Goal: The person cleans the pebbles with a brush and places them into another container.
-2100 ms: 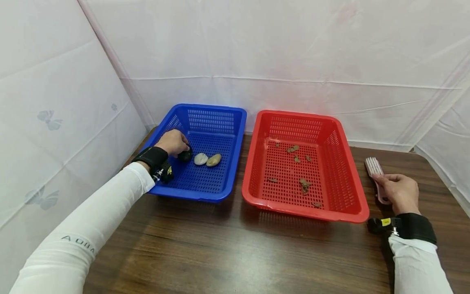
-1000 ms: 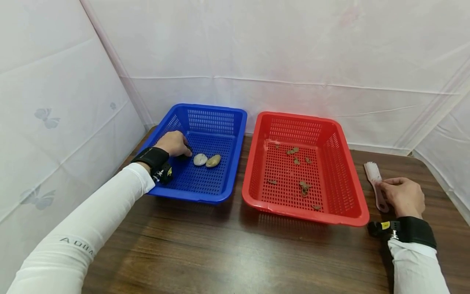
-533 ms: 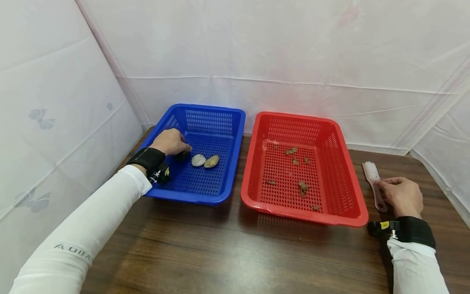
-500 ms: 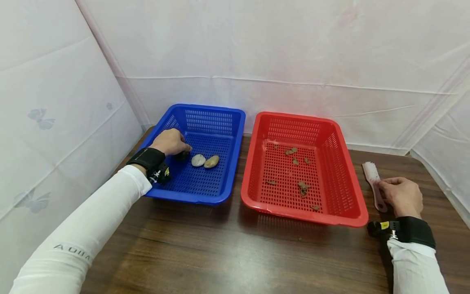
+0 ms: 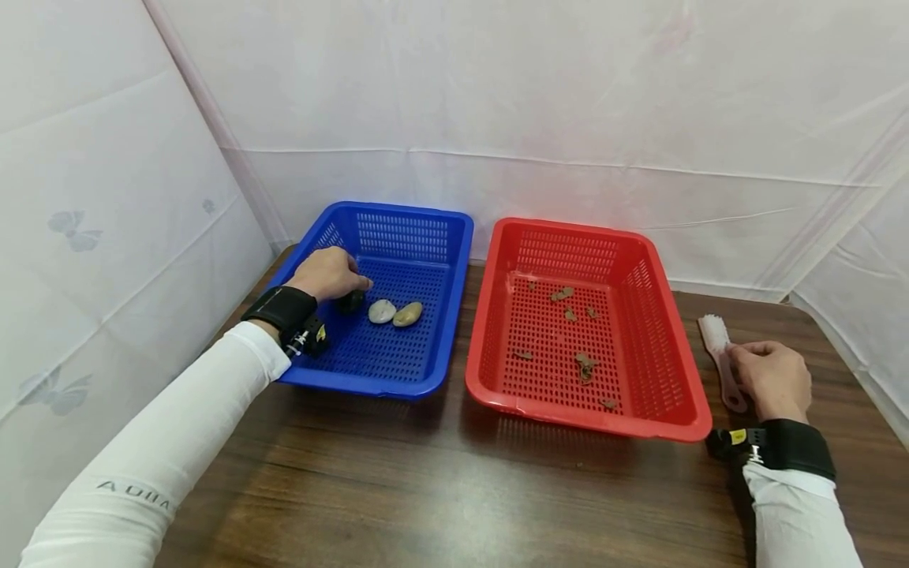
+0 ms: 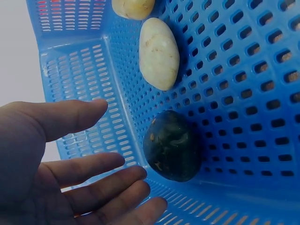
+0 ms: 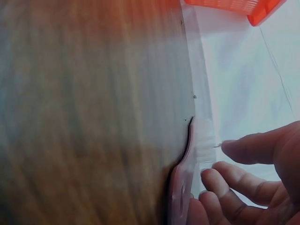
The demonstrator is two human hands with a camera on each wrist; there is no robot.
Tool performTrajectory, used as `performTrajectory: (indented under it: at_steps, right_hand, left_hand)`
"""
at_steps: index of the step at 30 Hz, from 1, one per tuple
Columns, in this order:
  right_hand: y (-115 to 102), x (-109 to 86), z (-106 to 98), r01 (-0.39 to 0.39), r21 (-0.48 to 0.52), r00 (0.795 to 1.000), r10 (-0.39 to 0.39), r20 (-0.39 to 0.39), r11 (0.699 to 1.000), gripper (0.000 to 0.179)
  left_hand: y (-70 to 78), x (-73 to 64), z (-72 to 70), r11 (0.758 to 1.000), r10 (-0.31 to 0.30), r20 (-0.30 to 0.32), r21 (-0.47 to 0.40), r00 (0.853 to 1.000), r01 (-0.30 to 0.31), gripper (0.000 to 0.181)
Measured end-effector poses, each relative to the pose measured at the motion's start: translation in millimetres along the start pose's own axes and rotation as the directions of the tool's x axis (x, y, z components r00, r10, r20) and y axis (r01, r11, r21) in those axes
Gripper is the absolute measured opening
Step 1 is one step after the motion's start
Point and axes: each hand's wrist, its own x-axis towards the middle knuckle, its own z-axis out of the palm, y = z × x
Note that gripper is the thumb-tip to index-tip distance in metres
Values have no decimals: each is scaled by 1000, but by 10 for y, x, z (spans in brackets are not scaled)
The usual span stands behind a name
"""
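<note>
In the head view my left hand (image 5: 328, 274) hovers in the blue basket (image 5: 362, 384), over a dark stone (image 5: 351, 300). The left wrist view shows its thumb and fingers extended and spread, apart from the dark green-black stone (image 6: 172, 146), which rests on the basket floor. Beside that lie a whitish stone (image 5: 382, 312) and a yellowish stone (image 5: 408, 314). At the right, a pale pink brush (image 5: 719, 353) lies on the table, bristles toward the back. My right hand (image 5: 774, 379) is right beside its handle, thumb and fingers loosely bent and parted in the right wrist view.
A red basket (image 5: 568, 420) stands between the blue basket and the brush, with several small brown-green clumps (image 5: 585, 363) scattered on its floor. The dark wooden table (image 5: 440, 489) runs in front. White patterned sheeting (image 5: 533, 110) encloses the back and sides.
My left hand has let go of the dark stone and lifted slightly. My right hand, earlier gripping the brush, has laid it down and released it.
</note>
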Motion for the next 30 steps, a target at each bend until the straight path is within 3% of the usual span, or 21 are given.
performTrajectory:
  at_steps: [3, 7, 12, 17, 21, 23, 26, 30]
  right_hand:
    - [-47, -46, -14, 40, 12, 997, -39, -68, 999, 54]
    - [-221, -103, -94, 124, 31, 977, -117, -179, 992, 51]
    - [-541, -222, -167, 237, 87, 934, -202, -294, 968, 47]
    - [-877, -363, -199, 406, 94, 868, -351, -350, 909, 41]
    - [-1151, -377, -194, 556, 24, 792, -520, -320, 831, 39]
    - [-1274, -357, -189, 605, -8, 763, -583, -280, 796, 38]
    - [-1453, -310, -194, 653, -33, 738, -645, -198, 757, 39]
    - [-1695, -229, -211, 684, -72, 722, -688, -73, 726, 43]
  left_hand:
    - [7, 2, -5, 1000, -7, 4, -1, 1000, 7, 48]
    - [6, 8, -12, 1000, -13, 3, -4, 1000, 13, 51]
    - [-2, -2, -12, 1000, -22, -7, 0, 1000, 22, 54]
    - [59, 0, -19, 1000, 16, -51, 6, 999, -16, 54]
    - [228, 1, -79, 998, 65, -80, 31, 995, -63, 54]
    - [359, 11, -117, 996, 80, -87, 41, 993, -77, 56]
    - [580, 54, -166, 995, 96, -103, 48, 990, -92, 60]
    - [900, 157, -197, 992, 124, -142, 38, 982, -119, 64]
